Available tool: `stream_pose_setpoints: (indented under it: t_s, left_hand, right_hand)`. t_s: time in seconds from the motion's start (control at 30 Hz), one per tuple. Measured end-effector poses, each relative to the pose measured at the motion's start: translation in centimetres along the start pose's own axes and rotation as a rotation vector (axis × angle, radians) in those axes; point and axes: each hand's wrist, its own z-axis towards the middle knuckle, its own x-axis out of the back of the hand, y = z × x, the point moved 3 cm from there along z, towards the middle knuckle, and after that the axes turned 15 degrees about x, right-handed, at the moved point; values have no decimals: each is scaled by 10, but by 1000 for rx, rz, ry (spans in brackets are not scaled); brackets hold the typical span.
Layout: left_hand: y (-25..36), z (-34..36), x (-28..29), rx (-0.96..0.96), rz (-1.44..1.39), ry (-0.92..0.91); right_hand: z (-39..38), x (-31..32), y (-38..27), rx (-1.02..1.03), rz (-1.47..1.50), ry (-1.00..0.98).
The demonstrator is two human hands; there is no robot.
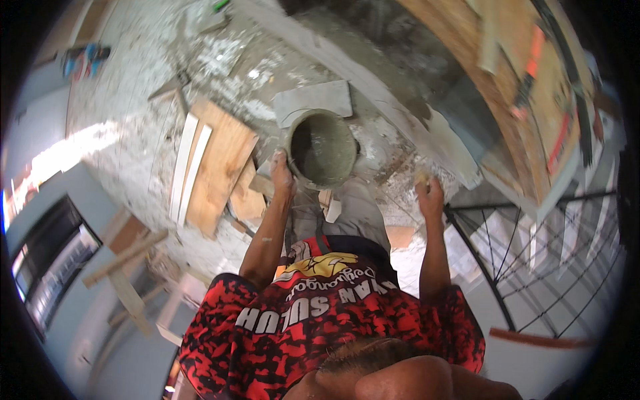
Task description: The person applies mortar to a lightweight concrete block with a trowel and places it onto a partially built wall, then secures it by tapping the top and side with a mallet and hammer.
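Note:
A round grey bucket (323, 148), coated in cement, stands in front of my legs with wet grey matter inside. My left hand (281, 175) is closed at the bucket's left rim, its fingers dusty and pale. Off to the right, away from the bucket, my right hand (430, 191) is curled closed. A small yellowish bit shows at its fingertips, too small to name. Just beyond the bucket lies a flat grey slab (313, 101).
Plywood pieces (220, 160) and two white strips (190, 170) lie left of the bucket. A low cement ledge (373, 90) runs diagonally past it. At right are a black metal railing (493, 287) and an orange-handled tool (535, 52) on boards. A blue power tool (83, 61) sits far left.

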Motion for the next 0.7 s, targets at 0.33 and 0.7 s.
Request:
stream_pose_setpoints:
  t_s: [0.33,0.7]
  left_hand:
    - [61,79,67,56,-364,73]
    - [116,341,134,-350,-648,-25]
  right_hand:
    - [141,-245,-95,220,116,-668]
    - [268,-365,130,-289,-52,-230]
